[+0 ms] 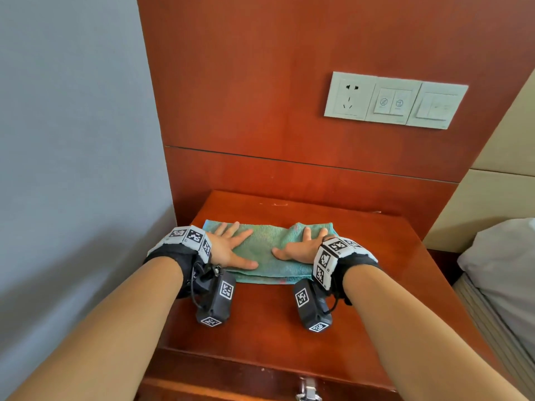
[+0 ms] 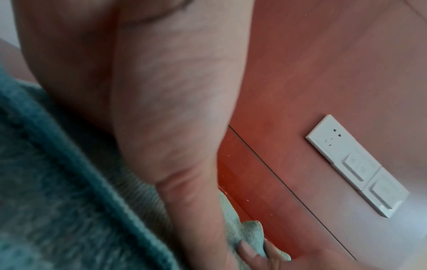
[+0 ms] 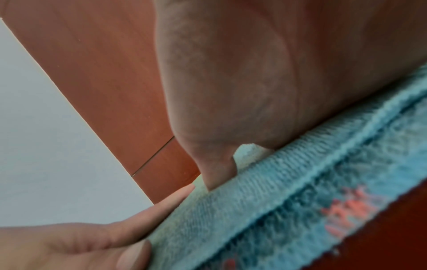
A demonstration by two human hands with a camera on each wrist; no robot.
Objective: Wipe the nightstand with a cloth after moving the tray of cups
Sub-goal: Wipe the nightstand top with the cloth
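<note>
With the cloth (image 1: pixel 267 250) spread near the back of the nightstand (image 1: pixel 376 256), left hand (image 1: pixel 228 247) and right hand (image 1: pixel 298 247) both flat and released on it, sweep with even pressure, covering the corners.

One cloth (image 1: pixel 267 250), one nightstand (image 1: pixel 362 279), two hands, one wall plate (image 1: pixel 395 99) with three panels.

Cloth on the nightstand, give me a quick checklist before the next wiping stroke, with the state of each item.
1. Tray of cups off the nightstand: ok, none in view.
2. Cloth flat on top: ok.
3. Left hand pressing it, fingers spread: ok.
4. Right hand pressing it: ok.
5. Wood ahead toward the back panel free: ok.
6. Cloth damp: cannot tell.
</note>
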